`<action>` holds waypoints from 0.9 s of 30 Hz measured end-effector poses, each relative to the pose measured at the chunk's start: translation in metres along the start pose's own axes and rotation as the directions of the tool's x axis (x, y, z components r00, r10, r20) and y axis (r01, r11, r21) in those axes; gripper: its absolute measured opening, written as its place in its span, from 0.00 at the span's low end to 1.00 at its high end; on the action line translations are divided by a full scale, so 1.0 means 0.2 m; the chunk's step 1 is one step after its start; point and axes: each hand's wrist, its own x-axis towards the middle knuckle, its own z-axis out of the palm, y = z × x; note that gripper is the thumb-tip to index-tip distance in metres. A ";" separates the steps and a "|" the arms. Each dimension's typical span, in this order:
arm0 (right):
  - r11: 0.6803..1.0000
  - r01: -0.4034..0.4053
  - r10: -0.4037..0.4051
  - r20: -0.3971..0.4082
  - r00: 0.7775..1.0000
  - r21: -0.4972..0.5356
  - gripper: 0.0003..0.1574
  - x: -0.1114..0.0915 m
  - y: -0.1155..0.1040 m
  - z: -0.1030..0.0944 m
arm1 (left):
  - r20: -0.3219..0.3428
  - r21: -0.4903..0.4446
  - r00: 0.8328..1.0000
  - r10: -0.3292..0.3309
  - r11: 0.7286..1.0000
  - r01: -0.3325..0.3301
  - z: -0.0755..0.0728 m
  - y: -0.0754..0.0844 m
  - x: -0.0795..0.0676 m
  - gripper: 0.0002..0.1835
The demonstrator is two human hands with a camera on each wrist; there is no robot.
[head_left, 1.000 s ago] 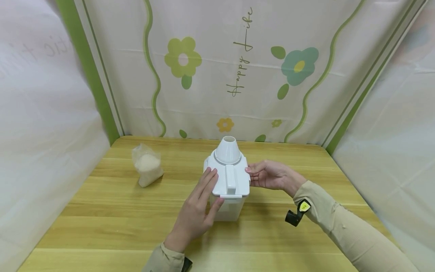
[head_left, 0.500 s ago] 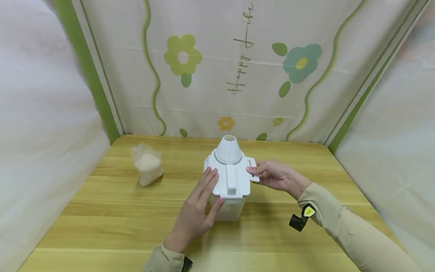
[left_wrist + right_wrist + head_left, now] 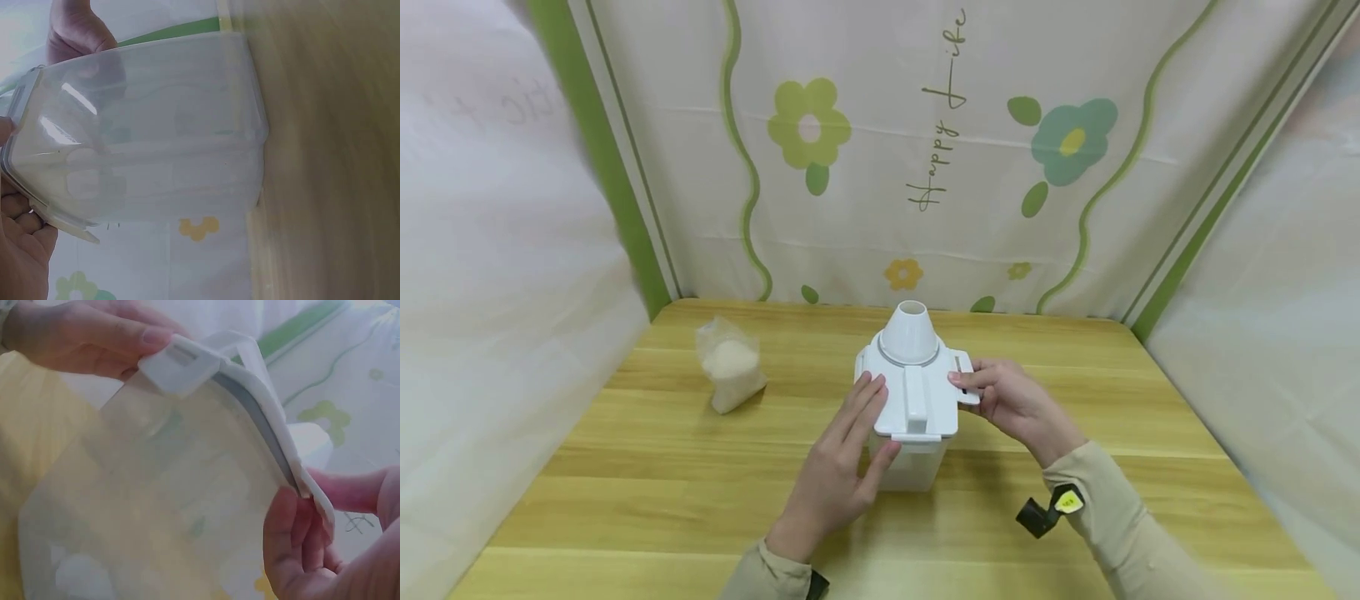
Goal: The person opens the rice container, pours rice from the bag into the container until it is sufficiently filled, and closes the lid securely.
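A translucent plastic storage container (image 3: 162, 125) stands upright on the table, topped by a white lid (image 3: 891, 404) with a ridge and a cone-shaped spout (image 3: 911, 335). My left hand (image 3: 831, 471) rests its straight fingers along the lid's left edge. Its thumb touches the front latch (image 3: 178, 369). On the other side my right hand (image 3: 1018, 404) pinches the right side latch (image 3: 964, 367), which sticks outward from the lid, between thumb and curled fingers. Grey seal (image 3: 259, 419) shows under the lid's edge in the right wrist view.
A clear bag (image 3: 730, 367) of pale, fine-grained stuff sits at the back left of the wooden table (image 3: 647, 483). Printed cloth (image 3: 865, 167) hangs behind the table, and pale cloth sides (image 3: 512, 250) rise at left and right.
The right side latch has swung outward from beside the container, with my right hand holding it. Since half a second ago the right wrist has dropped a little. My left hand stays at the lid.
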 end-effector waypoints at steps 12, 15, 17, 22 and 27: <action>0.991 0.131 -0.133 -0.182 0.974 -0.024 0.12 -0.08 0.05 0.07 | 0.001 -0.021 1.000 0.005 1.000 -0.004 0.02 0.01 0.01 0.29; 0.990 0.136 -0.139 -0.194 0.971 -0.028 0.14 -0.08 0.05 0.07 | 0.014 -0.023 1.000 -0.003 1.000 0.003 0.02 0.01 0.01 0.29; 0.989 0.143 -0.147 -0.194 0.970 -0.037 0.15 -0.08 0.06 0.06 | 0.022 -0.022 1.000 -0.008 1.000 0.008 0.02 0.01 0.00 0.29; 0.988 0.146 -0.153 -0.178 0.972 -0.056 0.12 -0.08 0.06 0.06 | 0.025 -0.013 1.000 -0.016 1.000 0.016 0.01 0.01 -0.01 0.30; 0.987 0.151 -0.160 -0.179 0.971 -0.060 0.11 -0.08 0.05 0.07 | 0.001 -0.010 1.000 -0.014 1.000 0.014 0.01 0.01 0.00 0.30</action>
